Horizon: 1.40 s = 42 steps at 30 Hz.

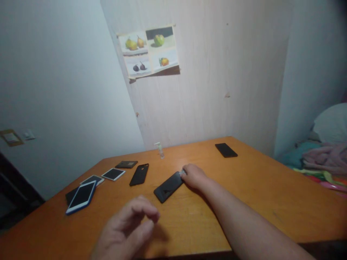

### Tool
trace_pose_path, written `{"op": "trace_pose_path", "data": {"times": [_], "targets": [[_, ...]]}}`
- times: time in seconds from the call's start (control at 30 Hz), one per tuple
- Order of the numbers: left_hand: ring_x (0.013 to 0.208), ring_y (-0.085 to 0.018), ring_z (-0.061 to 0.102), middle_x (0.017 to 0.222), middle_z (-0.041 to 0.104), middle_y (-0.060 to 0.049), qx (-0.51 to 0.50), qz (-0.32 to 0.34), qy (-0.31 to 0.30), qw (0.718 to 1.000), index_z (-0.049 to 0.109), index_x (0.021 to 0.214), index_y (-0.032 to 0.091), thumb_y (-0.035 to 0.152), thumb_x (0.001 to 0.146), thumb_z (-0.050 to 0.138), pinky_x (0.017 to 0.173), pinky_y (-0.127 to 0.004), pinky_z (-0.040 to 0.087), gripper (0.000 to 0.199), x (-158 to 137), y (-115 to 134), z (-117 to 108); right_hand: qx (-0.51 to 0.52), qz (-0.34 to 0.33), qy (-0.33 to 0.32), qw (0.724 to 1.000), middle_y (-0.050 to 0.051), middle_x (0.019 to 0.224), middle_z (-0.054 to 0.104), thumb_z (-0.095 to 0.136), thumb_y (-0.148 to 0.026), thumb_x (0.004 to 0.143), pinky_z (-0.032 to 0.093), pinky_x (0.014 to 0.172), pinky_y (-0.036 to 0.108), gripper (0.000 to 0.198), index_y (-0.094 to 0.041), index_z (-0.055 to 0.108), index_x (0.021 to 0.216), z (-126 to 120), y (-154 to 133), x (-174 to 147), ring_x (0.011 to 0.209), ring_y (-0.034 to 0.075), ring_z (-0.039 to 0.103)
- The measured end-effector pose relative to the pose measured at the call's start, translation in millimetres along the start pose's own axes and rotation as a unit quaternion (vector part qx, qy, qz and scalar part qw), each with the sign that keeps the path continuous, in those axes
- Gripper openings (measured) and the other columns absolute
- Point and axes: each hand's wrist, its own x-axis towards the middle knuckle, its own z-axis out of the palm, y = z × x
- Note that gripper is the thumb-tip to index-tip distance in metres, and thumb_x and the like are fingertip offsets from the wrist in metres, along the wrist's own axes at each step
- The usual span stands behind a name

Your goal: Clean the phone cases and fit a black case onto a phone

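A black smartphone (169, 187) lies slantwise on the wooden table, its dark screen facing up. At its far right end my right hand (193, 176) is closed over a small whitish crumpled piece (182, 172), which touches the phone's edge; its material is unclear. Nearer to me, my left hand (128, 227) hovers over the table, slightly blurred. Its fingers are curled but apart from the thumb, with nothing between them. A black phone case (139, 174) lies beyond the left hand, left of the smartphone.
On the wooden table (197, 220), a blue-cased white phone (81, 197) overlaps other devices at left. A white-framed phone (113, 174) and a dark flat device (126, 164) lie behind. A clear pump bottle (161, 151) stands near the wall; another black phone (226, 150) lies far right.
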Motion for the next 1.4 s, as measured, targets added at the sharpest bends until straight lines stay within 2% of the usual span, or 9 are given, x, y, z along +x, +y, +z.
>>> {"op": "trace_pose_path", "data": {"times": [0.07,0.17,0.4,0.6,0.73,0.93,1.07,1.2,1.4], "targets": [[0.092,-0.022,0.064,0.092,0.067,-0.004,0.070,-0.051,0.083,0.993,0.065,0.097,0.023,0.045,0.089,0.063,0.083,-0.036,0.053,0.023,15.8,-16.2,1.6,0.000,0.009,-0.003,1.000,0.015,0.105,0.070,0.055,-0.036,0.089,0.044,0.076,0.032,0.027,-0.018,0.073,0.094,3.3,3.1,2.6,0.097,0.026,0.064],[0.098,-0.024,0.065,0.102,0.067,-0.006,0.162,-0.073,0.118,0.977,0.063,0.105,0.021,0.049,0.091,0.057,0.092,-0.042,0.051,0.032,29.3,-48.9,-0.5,0.008,0.021,-0.004,1.000,0.016,0.101,0.071,0.053,-0.034,0.090,0.044,0.074,0.031,0.026,-0.017,0.074,0.089,6.7,8.0,6.6,0.092,0.025,0.066],[0.128,-0.032,0.051,0.136,0.056,-0.016,0.351,-0.067,0.072,0.931,0.048,0.138,0.016,0.053,0.081,0.065,0.108,-0.048,0.040,0.070,36.1,-81.6,-1.0,0.067,0.012,-0.001,0.998,0.009,0.086,0.072,0.044,-0.032,0.094,0.040,0.062,0.026,0.032,-0.016,0.070,0.086,14.1,9.7,12.6,0.078,0.019,0.064],[0.134,-0.035,0.045,0.146,0.050,-0.016,0.386,-0.066,0.041,0.919,0.042,0.145,0.018,0.051,0.076,0.068,0.111,-0.048,0.034,0.081,54.8,-88.4,11.0,0.069,0.020,-0.012,0.997,0.005,0.071,0.067,0.053,-0.029,0.087,0.033,0.055,0.025,0.021,-0.017,0.067,0.077,19.2,14.4,9.9,0.063,0.016,0.057],[0.136,-0.036,0.044,0.146,0.050,-0.016,0.376,-0.059,0.028,0.924,0.040,0.147,0.018,0.048,0.074,0.069,0.111,-0.047,0.035,0.084,65.3,-90.7,12.5,0.036,0.012,0.018,0.999,0.007,0.092,0.067,0.058,-0.026,0.085,0.036,0.064,0.025,0.016,-0.018,0.066,0.096,16.0,13.4,9.6,0.079,0.017,0.058],[0.130,-0.035,0.049,0.136,0.058,-0.015,0.358,-0.053,0.033,0.931,0.044,0.143,0.018,0.045,0.071,0.071,0.107,-0.045,0.039,0.082,73.7,-91.1,11.7,-0.012,-0.040,-0.008,0.999,0.011,0.096,0.063,0.052,-0.016,0.088,0.041,0.077,0.027,0.017,-0.016,0.069,0.089,9.8,-6.9,-5.2,0.090,0.020,0.059],[0.126,-0.034,0.052,0.132,0.060,-0.015,0.362,-0.049,0.051,0.930,0.046,0.139,0.016,0.042,0.071,0.070,0.107,-0.045,0.039,0.077,72.5,-92.1,16.3,0.017,-0.171,-0.068,0.983,0.009,0.099,0.065,0.048,-0.015,0.090,0.043,0.083,0.027,0.024,-0.019,0.072,0.095,4.3,-37.9,-36.4,0.093,0.019,0.059],[0.127,-0.034,0.050,0.133,0.059,-0.013,0.362,-0.053,0.060,0.929,0.047,0.138,0.018,0.041,0.070,0.070,0.106,-0.044,0.039,0.075,71.2,-92.5,19.1,0.009,-0.275,-0.114,0.955,0.007,0.123,0.066,0.045,-0.023,0.095,0.043,0.094,0.032,0.033,-0.024,0.068,0.120,1.1,-53.0,-53.9,0.107,0.022,0.057],[0.123,-0.034,0.052,0.131,0.060,-0.013,0.352,-0.064,0.057,0.932,0.046,0.140,0.017,0.041,0.069,0.070,0.103,-0.045,0.041,0.079,71.6,-92.1,20.4,-0.146,-0.134,-0.085,0.977,0.008,0.143,0.056,0.038,-0.037,0.100,0.032,0.105,0.058,0.044,-0.026,0.057,0.139,-1.1,-29.6,-37.8,0.134,0.038,0.040]]}}
